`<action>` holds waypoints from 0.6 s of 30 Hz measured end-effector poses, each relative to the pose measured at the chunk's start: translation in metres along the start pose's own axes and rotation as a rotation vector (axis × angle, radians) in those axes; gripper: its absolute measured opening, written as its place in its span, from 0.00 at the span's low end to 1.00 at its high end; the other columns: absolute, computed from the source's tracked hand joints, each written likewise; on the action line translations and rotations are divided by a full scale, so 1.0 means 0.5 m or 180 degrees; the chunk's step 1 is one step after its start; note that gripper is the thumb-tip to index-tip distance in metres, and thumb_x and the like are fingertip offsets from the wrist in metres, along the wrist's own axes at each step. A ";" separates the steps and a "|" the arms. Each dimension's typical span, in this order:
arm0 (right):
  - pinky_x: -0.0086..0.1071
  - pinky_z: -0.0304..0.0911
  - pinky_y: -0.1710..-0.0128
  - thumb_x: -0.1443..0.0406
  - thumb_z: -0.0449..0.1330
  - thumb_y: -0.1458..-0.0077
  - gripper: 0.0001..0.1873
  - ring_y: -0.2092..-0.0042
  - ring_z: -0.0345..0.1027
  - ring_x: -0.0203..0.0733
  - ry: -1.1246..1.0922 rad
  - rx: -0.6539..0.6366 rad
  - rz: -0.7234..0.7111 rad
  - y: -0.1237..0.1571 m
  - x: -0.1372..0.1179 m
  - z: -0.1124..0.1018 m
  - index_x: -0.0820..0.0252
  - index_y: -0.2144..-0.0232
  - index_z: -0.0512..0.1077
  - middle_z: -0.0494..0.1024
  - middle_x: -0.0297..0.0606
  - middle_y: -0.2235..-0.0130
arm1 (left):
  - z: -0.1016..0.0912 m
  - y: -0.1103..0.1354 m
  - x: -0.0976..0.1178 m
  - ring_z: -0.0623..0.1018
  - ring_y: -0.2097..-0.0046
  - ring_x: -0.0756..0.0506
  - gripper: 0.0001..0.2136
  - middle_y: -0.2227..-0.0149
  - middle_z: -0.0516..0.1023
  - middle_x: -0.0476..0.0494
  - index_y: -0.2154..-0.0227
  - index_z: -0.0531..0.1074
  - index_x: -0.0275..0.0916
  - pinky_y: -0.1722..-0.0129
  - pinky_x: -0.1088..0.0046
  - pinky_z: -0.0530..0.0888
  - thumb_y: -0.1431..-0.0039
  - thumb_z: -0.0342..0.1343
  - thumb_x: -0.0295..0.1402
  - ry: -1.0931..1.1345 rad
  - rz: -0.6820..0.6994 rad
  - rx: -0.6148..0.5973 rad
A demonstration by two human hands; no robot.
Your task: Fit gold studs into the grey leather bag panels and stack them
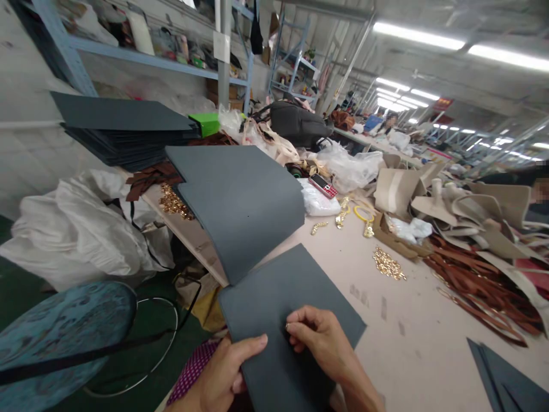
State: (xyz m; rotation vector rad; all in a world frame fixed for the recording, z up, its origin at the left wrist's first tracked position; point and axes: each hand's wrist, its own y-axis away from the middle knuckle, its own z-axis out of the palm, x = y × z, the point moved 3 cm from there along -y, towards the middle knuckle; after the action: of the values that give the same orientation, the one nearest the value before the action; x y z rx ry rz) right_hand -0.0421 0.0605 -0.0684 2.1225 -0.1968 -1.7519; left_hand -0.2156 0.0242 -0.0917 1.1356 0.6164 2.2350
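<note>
A dark grey flat panel [287,286], stiff like leather or board, lies tilted in front of me, its far part over the table. My left hand [231,366] grips its left edge, thumb on top and fingers underneath. My right hand [319,337] is closed in a pinch just over the middle of the panel. A tiny glint shows at its fingertips, too small to name. Behind, a larger curved stack of dark grey panels [244,194] rests on the table, close to the far left corner of the held one.
Gold-coloured metal pieces [388,263] lie heaped on the table [412,355], with another heap [174,203] at left. Brown straps [484,286] and beige pieces [398,189] fill the right. A red phone [322,186] sits on a white packet. A blue patterned chair [68,337] stands left.
</note>
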 end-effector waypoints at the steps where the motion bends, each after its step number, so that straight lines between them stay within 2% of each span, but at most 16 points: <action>1: 0.24 0.63 0.75 0.59 0.65 0.53 0.11 0.76 0.66 0.32 0.0017 -0.0036 0.0030 0.005 0.001 0.001 0.63 0.73 0.75 0.72 0.30 0.79 | 0.001 -0.002 -0.001 0.58 0.84 0.57 0.17 0.85 0.65 0.56 0.80 0.71 0.35 0.84 0.83 0.54 0.66 0.71 0.40 -0.0035 -0.0011 0.0044; 3: 0.24 0.63 0.75 0.62 0.64 0.52 0.08 0.75 0.66 0.32 0.0068 -0.0080 0.0017 0.013 0.002 0.003 0.63 0.73 0.75 0.72 0.30 0.78 | 0.006 -0.004 -0.001 0.51 0.86 0.59 0.19 0.88 0.59 0.58 0.85 0.67 0.36 0.86 0.84 0.49 0.67 0.71 0.43 -0.0085 -0.0024 0.0049; 6: 0.23 0.61 0.75 0.65 0.62 0.52 0.05 0.75 0.65 0.31 0.0174 -0.0119 -0.0028 0.020 -0.002 0.004 0.62 0.73 0.76 0.72 0.29 0.78 | 0.012 -0.003 0.003 0.49 0.86 0.59 0.22 0.90 0.55 0.59 0.88 0.62 0.37 0.86 0.83 0.48 0.68 0.70 0.45 -0.0163 -0.0058 -0.0013; 10: 0.23 0.61 0.75 0.66 0.61 0.51 0.05 0.75 0.64 0.31 0.0286 -0.0164 -0.0042 0.025 -0.006 0.004 0.62 0.73 0.76 0.72 0.30 0.77 | 0.015 -0.002 0.002 0.53 0.85 0.58 0.21 0.87 0.59 0.58 0.84 0.66 0.36 0.86 0.84 0.47 0.68 0.71 0.45 -0.0215 0.0004 -0.0017; 12: 0.23 0.61 0.75 0.66 0.61 0.51 0.04 0.75 0.65 0.31 0.0315 -0.0172 -0.0039 0.026 -0.004 0.003 0.62 0.73 0.75 0.72 0.30 0.77 | 0.015 -0.003 -0.006 0.59 0.83 0.57 0.18 0.84 0.65 0.55 0.79 0.71 0.36 0.85 0.84 0.53 0.64 0.70 0.44 -0.0177 -0.0003 -0.0091; 15: 0.23 0.61 0.76 0.67 0.61 0.52 0.03 0.76 0.65 0.31 0.0303 -0.0053 0.0017 0.030 0.005 -0.004 0.62 0.74 0.72 0.71 0.28 0.78 | 0.012 -0.001 -0.020 0.74 0.73 0.47 0.12 0.73 0.77 0.48 0.71 0.76 0.40 0.74 0.75 0.72 0.53 0.64 0.43 -0.0359 0.0106 -0.0260; 16: 0.23 0.61 0.77 0.67 0.61 0.52 0.03 0.77 0.65 0.32 0.0294 0.0023 0.0031 0.032 0.008 -0.008 0.61 0.74 0.71 0.70 0.27 0.79 | 0.010 0.000 -0.022 0.77 0.67 0.43 0.11 0.68 0.79 0.46 0.70 0.78 0.42 0.68 0.70 0.75 0.51 0.62 0.43 -0.0606 0.0267 -0.0273; 18: 0.23 0.60 0.78 0.67 0.62 0.53 0.04 0.77 0.65 0.32 0.0368 0.0228 -0.0030 0.036 0.011 -0.020 0.60 0.74 0.69 0.70 0.26 0.80 | 0.003 0.002 -0.020 0.77 0.54 0.37 0.08 0.61 0.81 0.45 0.69 0.79 0.46 0.56 0.65 0.76 0.52 0.62 0.41 -0.1157 0.0665 -0.0214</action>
State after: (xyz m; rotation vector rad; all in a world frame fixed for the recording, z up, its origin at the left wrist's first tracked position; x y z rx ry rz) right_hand -0.0291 0.0443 -0.0651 2.2712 -0.2213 -1.6443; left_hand -0.2097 0.0170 -0.0962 1.5824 0.2816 2.1173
